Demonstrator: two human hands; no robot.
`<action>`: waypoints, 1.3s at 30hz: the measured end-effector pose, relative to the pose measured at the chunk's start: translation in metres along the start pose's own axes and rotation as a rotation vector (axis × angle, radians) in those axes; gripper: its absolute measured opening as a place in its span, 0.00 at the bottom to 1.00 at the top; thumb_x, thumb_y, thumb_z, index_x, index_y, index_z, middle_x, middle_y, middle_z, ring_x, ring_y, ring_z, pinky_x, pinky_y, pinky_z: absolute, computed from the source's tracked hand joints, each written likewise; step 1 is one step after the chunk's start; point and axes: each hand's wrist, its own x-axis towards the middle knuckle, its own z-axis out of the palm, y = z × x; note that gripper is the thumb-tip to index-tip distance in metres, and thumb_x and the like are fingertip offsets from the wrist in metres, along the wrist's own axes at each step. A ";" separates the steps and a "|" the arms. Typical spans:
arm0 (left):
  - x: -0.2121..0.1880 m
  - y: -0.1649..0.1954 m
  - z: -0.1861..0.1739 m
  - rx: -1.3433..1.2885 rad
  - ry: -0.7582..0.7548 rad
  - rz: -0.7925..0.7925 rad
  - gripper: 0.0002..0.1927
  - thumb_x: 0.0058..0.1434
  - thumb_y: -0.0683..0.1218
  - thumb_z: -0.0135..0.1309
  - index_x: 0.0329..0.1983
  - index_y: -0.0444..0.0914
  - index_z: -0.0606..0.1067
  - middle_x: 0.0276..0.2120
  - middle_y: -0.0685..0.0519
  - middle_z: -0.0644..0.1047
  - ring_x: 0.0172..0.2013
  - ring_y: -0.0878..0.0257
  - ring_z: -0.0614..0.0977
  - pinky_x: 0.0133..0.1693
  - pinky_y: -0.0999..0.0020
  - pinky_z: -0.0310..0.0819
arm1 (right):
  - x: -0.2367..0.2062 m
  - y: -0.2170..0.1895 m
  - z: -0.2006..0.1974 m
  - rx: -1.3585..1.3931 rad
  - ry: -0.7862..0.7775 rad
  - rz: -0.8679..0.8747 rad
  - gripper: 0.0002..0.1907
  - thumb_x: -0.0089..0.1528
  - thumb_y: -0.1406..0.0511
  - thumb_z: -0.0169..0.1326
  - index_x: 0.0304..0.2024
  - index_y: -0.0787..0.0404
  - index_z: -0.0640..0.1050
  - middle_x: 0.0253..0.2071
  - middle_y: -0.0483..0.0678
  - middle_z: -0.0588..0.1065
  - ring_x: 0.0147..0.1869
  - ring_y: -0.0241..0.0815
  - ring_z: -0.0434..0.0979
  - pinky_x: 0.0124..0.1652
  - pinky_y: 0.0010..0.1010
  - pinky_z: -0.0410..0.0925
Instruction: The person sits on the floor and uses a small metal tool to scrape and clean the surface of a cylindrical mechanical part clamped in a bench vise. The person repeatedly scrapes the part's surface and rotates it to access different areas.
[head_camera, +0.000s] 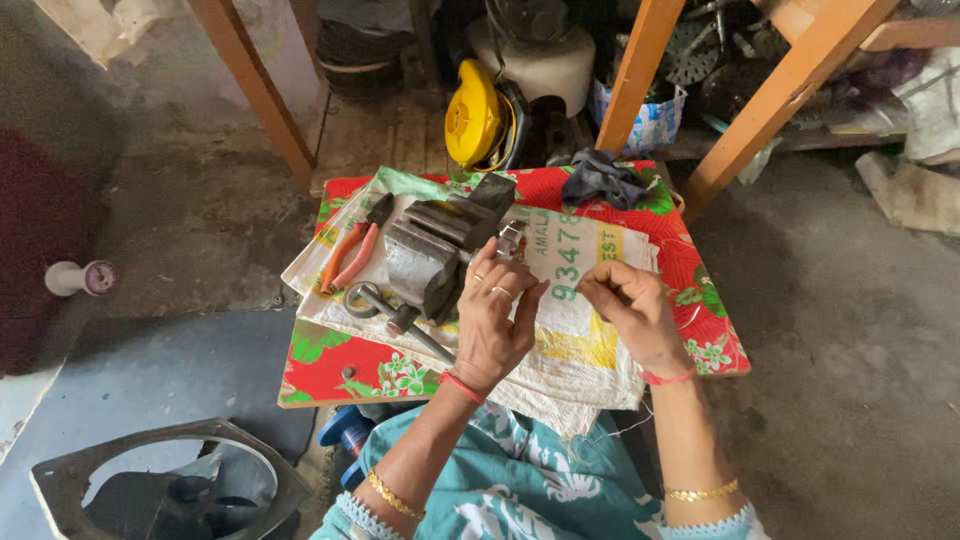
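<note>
She wears a teal garment printed with white leaf shapes, its short sleeves edged in pale trim. Each wrist carries a thin red thread, and a gold bangle sits higher on each forearm. Rings circle two fingers of the left hand (492, 320).

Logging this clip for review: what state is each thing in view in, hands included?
Left hand: fingers bent, at the vise's jaw end, touching a small metal part.
Right hand: fingertips pinched together; anything between them too small to tell.
Vise: lying on the white sack.
Pliers: lying flat, handles slightly apart.
White sack: spread over the red floral cloth.
Dark rag: crumpled.
</note>
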 end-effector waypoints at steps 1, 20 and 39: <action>0.001 0.002 0.000 -0.037 0.024 -0.024 0.06 0.60 0.35 0.60 0.33 0.36 0.74 0.32 0.49 0.77 0.39 0.53 0.80 0.68 0.48 0.64 | 0.004 0.002 0.004 -0.019 0.057 -0.036 0.03 0.65 0.70 0.57 0.36 0.66 0.79 0.25 0.35 0.69 0.28 0.24 0.63 0.27 0.19 0.56; 0.057 -0.080 0.002 -0.735 -0.109 -0.595 0.10 0.70 0.40 0.54 0.32 0.33 0.70 0.26 0.54 0.77 0.28 0.69 0.78 0.33 0.73 0.74 | 0.043 0.044 0.080 0.091 0.223 -0.121 0.05 0.66 0.71 0.58 0.43 0.69 0.82 0.33 0.42 0.79 0.36 0.26 0.73 0.38 0.19 0.68; 0.049 -0.119 0.003 -0.833 -0.191 -0.801 0.09 0.68 0.44 0.56 0.33 0.38 0.72 0.23 0.59 0.75 0.21 0.74 0.70 0.23 0.77 0.61 | 0.032 0.036 0.093 0.190 0.263 -0.135 0.05 0.69 0.69 0.58 0.44 0.66 0.81 0.31 0.35 0.73 0.30 0.22 0.62 0.29 0.18 0.56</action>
